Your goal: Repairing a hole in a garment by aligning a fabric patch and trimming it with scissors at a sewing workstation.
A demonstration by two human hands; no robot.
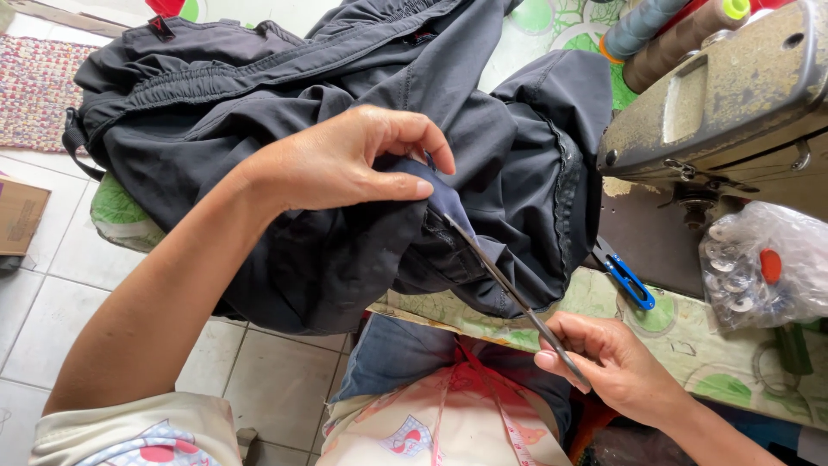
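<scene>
Two bare hands work one dark grey garment of thin woven cloth [285,129] heaped over the table edge. At nine o'clock, the left hand [336,160] pinches a fold between thumb and fingertips. At five o'clock, the right hand [617,358] is pressed together around one long slim metal pair of scissors [509,289], tip hidden in the cloth. One blue-handled thread snip [625,274] lies at three o'clock, its blades hidden under cloth.
</scene>
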